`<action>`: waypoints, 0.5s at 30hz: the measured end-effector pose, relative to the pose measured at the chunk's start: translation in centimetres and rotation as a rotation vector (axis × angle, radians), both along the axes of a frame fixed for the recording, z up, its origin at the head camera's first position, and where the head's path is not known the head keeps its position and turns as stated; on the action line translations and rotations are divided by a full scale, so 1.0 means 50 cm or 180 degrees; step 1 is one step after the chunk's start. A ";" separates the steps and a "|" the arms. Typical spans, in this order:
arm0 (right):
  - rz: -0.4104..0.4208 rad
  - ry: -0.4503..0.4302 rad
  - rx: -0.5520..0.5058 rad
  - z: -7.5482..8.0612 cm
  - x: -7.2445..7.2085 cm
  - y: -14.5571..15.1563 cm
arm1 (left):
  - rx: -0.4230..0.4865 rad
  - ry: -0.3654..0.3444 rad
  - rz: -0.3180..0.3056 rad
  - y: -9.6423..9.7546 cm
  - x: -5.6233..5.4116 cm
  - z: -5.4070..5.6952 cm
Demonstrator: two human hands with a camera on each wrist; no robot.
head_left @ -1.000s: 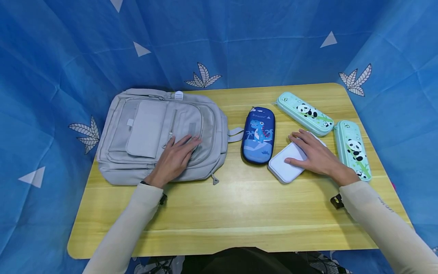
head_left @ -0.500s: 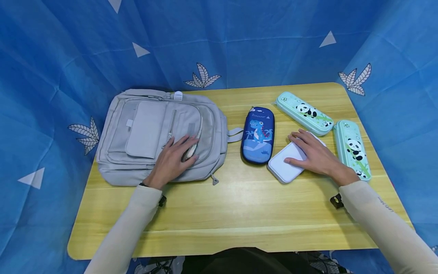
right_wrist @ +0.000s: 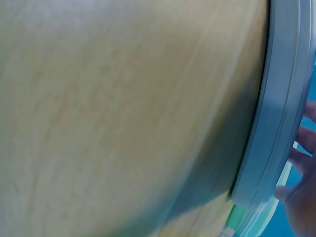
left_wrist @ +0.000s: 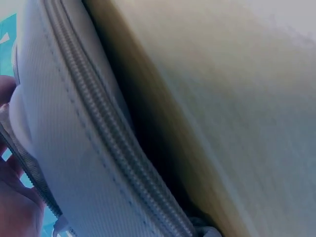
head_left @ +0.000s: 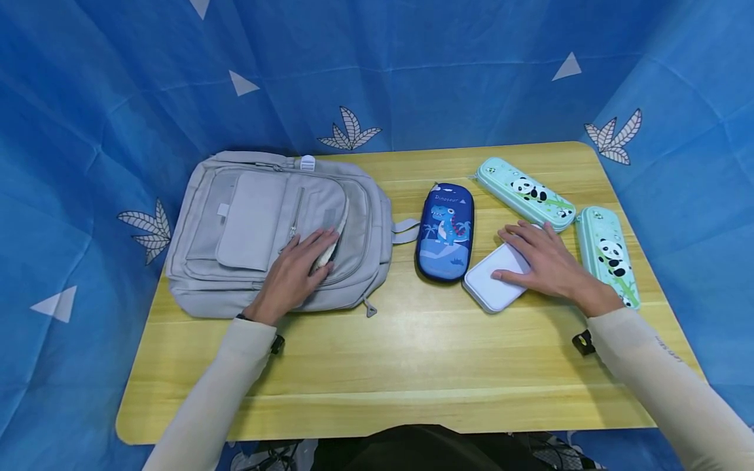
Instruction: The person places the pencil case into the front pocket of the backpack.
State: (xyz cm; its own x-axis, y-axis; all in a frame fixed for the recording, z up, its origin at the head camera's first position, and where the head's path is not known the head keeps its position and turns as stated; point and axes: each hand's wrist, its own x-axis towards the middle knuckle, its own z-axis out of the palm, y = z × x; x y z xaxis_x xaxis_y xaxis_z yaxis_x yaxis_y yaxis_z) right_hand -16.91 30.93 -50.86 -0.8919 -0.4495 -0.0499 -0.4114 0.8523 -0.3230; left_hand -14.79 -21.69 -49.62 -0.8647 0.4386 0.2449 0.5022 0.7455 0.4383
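Observation:
A grey backpack (head_left: 262, 232) lies on its back at the left of the table. My left hand (head_left: 291, 273) rests on its front, fingers extended and thumb apart, beside an unzipped pocket (head_left: 327, 254) that gapes between them. In the left wrist view, the hand shows only partly at the left edge. My right hand (head_left: 548, 265) lies over a pale lavender case (head_left: 495, 278), fingers spread and thumb on its top. Beside that stands the dark blue dinosaur pencil case (head_left: 444, 232). The right wrist view shows the lavender case's side (right_wrist: 276, 108) with fingers at the edge.
Two mint panda pencil cases lie to the right, one farther back (head_left: 526, 193) and one near the right edge (head_left: 608, 257). The backpack's loop (head_left: 405, 231) reaches toward the blue case. A blue curtain (head_left: 448, 72) surrounds the wooden table (head_left: 400, 386).
My left hand has shifted slightly left and toward me, and the pocket beside it gapes wider. The right hand has moved slightly right on the lavender case.

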 end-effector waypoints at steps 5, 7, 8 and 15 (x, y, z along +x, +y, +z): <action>0.0006 -0.0045 0.0088 0.005 -0.002 0.002 | 0.0118 -0.0007 0.0024 -0.002 0.002 0.009; -0.0004 -0.0083 0.0103 0.007 -0.002 0.003 | 0.0144 -0.0019 0.0035 -0.002 0.003 0.011; -0.0012 -0.0109 0.0109 0.007 -0.002 0.003 | 0.0157 -0.0019 0.0037 -0.003 0.003 0.012; -0.0051 -0.0206 0.0160 0.011 0.002 0.004 | 0.0301 -0.0036 0.0071 -0.005 0.002 0.016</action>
